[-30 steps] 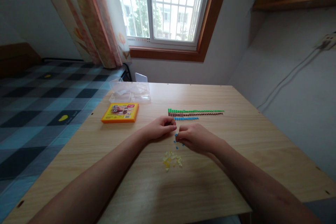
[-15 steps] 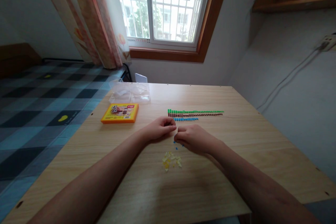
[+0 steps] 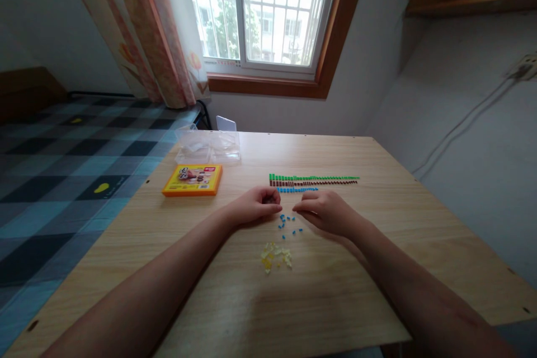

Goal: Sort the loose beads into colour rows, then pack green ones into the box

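My left hand (image 3: 255,205) rests on the table with its fingers curled; whatever lies inside them is too dark to make out. Just to its right, my right hand (image 3: 329,211) has thumb and fingers pressed together in a pinch, and anything at the tips is too small to name. Between and below the hands lie several loose blue pieces (image 3: 294,232). Beyond the fingers stretch a row of green pieces (image 3: 308,178), a row of brown pieces (image 3: 310,183) and a shorter row of blue pieces (image 3: 291,190). My left hand partly covers the rows' near left end.
Pale yellow pieces (image 3: 277,256) are scattered nearer to me. Left of the hands lies a flat yellow-orange box (image 3: 192,180), with clear plastic containers (image 3: 207,146) behind it. The wooden table (image 3: 377,268) adjoins a bed (image 3: 54,179) on the left and a windowed wall at the back.
My right hand has shifted right and slightly away from my left hand, uncovering more loose blue pieces. The left hand stays about where it was.
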Motion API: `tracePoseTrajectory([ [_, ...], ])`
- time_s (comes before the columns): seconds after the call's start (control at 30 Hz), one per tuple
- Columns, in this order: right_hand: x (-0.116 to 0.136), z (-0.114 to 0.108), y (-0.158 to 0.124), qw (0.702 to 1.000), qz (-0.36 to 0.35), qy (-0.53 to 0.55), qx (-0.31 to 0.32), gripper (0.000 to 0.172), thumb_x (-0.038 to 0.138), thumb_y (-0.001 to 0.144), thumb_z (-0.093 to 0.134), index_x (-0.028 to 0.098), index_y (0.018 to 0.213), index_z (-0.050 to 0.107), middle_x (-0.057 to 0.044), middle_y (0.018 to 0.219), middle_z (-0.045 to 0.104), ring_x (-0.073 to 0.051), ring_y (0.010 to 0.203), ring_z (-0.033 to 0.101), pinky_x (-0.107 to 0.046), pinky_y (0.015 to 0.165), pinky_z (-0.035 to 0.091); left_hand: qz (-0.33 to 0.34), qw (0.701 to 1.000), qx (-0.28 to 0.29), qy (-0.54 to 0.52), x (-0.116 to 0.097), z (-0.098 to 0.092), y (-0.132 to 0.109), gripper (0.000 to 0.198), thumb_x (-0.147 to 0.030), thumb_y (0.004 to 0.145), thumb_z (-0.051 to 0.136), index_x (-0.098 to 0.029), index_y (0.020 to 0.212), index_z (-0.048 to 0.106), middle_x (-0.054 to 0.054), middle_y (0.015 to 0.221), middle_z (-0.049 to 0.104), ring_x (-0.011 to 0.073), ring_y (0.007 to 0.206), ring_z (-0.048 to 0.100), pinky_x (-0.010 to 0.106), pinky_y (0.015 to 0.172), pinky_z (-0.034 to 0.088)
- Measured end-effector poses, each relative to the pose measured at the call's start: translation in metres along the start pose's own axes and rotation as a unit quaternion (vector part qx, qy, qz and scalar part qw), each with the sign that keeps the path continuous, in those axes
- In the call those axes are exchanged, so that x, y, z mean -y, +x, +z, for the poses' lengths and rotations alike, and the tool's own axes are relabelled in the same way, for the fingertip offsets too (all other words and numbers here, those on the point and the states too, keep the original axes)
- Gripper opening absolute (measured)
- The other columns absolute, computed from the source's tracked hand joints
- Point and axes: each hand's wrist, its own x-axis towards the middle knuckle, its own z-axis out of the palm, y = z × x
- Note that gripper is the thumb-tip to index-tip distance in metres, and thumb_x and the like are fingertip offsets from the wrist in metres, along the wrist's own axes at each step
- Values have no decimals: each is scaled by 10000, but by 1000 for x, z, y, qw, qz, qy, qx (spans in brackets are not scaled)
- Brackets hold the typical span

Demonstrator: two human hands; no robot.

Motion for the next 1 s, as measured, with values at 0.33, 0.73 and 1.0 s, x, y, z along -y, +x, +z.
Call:
tracePoseTrajectory([
  [0.33,4,7,-1,999,19,28,40,153,228,928,629,244,953,778,-11,846,711,-132,750,612,-255,698,404,19,993,33,111,-3,2,0,136,-229,678,666,-168,730,555,-60,645,463,95,604,395,240,552,297],
  [0.73,12,-2,-5,996,13,78,50,149,209,895,644,240,889,790,-11,796,709,-116,673,599,-242,646,395,62,972,64,219,-6,0,0,140,-169,664,668,-175,658,529,-48,654,500,105,624,422,239,562,304],
  [1.0,29,6,-4,988,-34,104,111,185,167,877,619,256,877,780,14,785,712,-101,648,606,-231,625,387,74,963,60,252,-8,0,-1,144,-129,644,636,-180,618,503,-47,632,495,107,606,413,244,550,283],
])
